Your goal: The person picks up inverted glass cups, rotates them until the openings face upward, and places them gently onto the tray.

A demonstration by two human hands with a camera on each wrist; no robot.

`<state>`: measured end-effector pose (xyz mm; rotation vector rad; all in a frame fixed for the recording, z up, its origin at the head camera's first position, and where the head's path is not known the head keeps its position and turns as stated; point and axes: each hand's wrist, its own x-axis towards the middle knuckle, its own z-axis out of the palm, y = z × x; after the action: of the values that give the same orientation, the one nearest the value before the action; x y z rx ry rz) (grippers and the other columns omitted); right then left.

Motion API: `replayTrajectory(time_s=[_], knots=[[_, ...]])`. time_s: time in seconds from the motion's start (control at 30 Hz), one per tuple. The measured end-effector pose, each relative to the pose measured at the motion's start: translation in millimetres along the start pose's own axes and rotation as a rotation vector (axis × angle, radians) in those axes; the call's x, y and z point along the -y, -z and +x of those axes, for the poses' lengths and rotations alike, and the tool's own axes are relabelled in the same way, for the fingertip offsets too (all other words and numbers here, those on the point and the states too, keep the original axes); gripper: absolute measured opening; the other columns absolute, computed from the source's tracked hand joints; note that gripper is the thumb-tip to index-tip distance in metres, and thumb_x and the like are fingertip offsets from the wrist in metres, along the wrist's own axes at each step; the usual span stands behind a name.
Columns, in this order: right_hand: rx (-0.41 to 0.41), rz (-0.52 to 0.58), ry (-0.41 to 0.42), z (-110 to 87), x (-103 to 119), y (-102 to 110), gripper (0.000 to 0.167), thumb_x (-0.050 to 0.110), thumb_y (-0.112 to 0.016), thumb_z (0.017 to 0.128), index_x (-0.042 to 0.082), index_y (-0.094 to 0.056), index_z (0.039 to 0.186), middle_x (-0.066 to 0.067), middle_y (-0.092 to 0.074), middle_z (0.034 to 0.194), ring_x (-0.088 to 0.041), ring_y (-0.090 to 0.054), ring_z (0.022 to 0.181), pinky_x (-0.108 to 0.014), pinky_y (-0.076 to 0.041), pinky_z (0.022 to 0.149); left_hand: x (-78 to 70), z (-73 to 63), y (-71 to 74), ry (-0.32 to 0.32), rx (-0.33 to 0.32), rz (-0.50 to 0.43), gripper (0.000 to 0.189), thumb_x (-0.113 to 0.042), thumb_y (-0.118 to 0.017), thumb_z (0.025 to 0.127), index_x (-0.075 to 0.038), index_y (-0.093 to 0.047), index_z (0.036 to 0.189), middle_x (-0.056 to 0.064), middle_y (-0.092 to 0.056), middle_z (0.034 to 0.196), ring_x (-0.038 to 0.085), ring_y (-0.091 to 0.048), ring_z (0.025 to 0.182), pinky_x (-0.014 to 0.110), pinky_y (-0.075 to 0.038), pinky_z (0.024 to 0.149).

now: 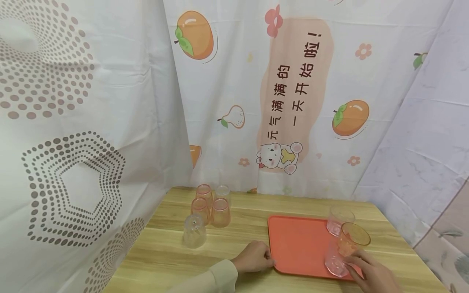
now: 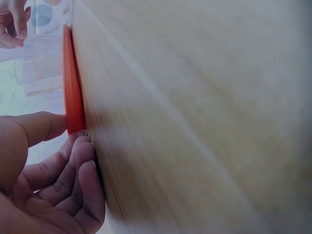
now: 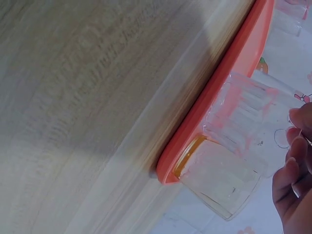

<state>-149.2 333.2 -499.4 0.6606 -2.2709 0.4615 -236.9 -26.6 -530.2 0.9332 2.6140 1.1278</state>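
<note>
My left hand (image 1: 254, 257) pinches the near left corner of a red-orange tray (image 1: 296, 244). In the left wrist view its thumb is against the tray's rim (image 2: 73, 97), and the other fingers curl at the lower edge. The right hand (image 1: 375, 272) is over the tray's near right part, its loosely bent fingertips right beside a clear faceted cup (image 3: 241, 112). An amber-tinted cup (image 1: 353, 240) stands upright close by, at the tray's right end. Behind it is another clear cup (image 1: 338, 221) with a pinkish look at its base.
Left of the tray, several cups stand together on the wood-grain table (image 1: 165, 244): pink-tinted ones (image 1: 221, 213) and a clear one behind (image 1: 223, 197). One clear cup (image 1: 195, 234) stands in front of them. Printed curtains (image 1: 227, 81) hang behind and along the sides.
</note>
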Motion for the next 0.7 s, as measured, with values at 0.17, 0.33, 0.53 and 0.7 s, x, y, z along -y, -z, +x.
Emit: replayTrajectory(time_s=[0.17, 0.33, 0.53, 0.7], knots=[[0.038, -0.014, -0.046, 1.0, 1.8, 2.2, 0.03, 0.012, -0.094, 0.067, 0.02, -0.075, 0.089, 0.018, -0.057, 0.093, 0.011, -0.031, 0.058, -0.012, -0.025, 0.045, 0.6, 0.3, -0.7, 0.002, -0.001, 0.011, 0.039, -0.019, -0.075, 0.092, -0.019, -0.06, 0.055, -0.015, -0.045, 0.043, -0.002, -0.035, 0.037, 0.016, -0.031, 0.043], [0.051, -0.037, -0.083, 2.5, 5.8, 2.9, 0.046, -0.001, -0.093, 0.057, 0.021, -0.075, 0.093, 0.019, -0.057, 0.093, 0.011, -0.031, 0.056, -0.011, -0.024, 0.044, 1.0, -0.3, -0.9, -0.009, -0.001, 0.015, 0.038, -0.02, -0.075, 0.092, -0.019, -0.062, 0.057, -0.016, -0.045, 0.043, -0.003, -0.034, 0.038, 0.016, -0.032, 0.043], [0.038, 0.036, -0.041, 6.4, 8.1, 2.0, 0.039, 0.008, -0.093, 0.069, 0.022, -0.073, 0.1, 0.016, -0.059, 0.096, 0.012, -0.031, 0.056, -0.009, -0.024, 0.046, -0.2, -1.2, 0.1, -0.007, 0.004, 0.008, 0.041, -0.02, -0.075, 0.093, -0.019, -0.06, 0.055, -0.016, -0.044, 0.042, -0.003, -0.034, 0.037, 0.016, -0.031, 0.043], [0.009, 0.114, 0.069, 12.9, 11.5, -3.0, 0.028, 0.047, -0.065, 0.099, 0.02, -0.072, 0.101, 0.012, -0.057, 0.098, 0.013, -0.033, 0.06, -0.008, -0.028, 0.05, -0.6, -0.8, -0.2, -0.013, 0.005, 0.023, 0.045, -0.017, -0.073, 0.093, -0.019, -0.053, 0.053, -0.016, -0.038, 0.043, -0.003, -0.029, 0.039, 0.016, -0.028, 0.044]])
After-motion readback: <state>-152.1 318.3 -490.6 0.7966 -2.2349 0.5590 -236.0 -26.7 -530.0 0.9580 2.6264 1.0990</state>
